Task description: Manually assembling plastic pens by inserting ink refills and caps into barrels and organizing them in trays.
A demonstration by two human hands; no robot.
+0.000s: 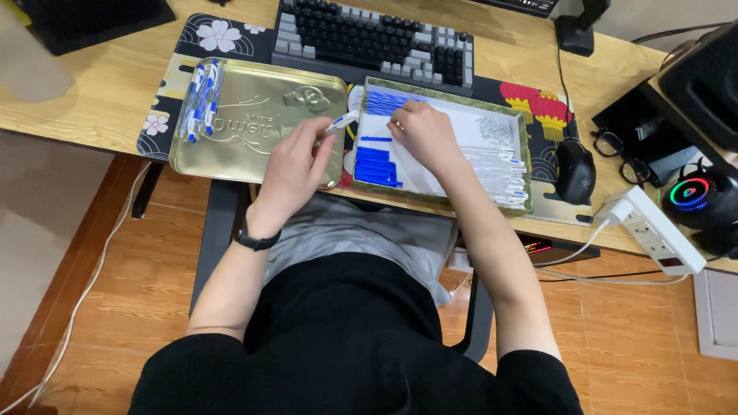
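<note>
My left hand (296, 165) holds a white pen with blue parts (339, 123) over the right part of a gold metal tray (254, 157). My right hand (423, 134) rests inside a shallow green-rimmed box (524, 154), fingertips near a row of blue pen parts (384, 102) at its top left. More blue pieces (376, 167) lie at the box's lower left, and white pen barrels (500, 173) lie along its right side. Several finished blue-and-white pens (201, 100) lie at the gold tray's left end.
A dark keyboard (377, 38) sits behind the trays on a patterned desk mat (538, 100). A black mouse (575, 170), glasses (623, 157), a white power strip (661, 238) and a glowing round device (692, 196) sit to the right. The wooden desk edge runs below the trays.
</note>
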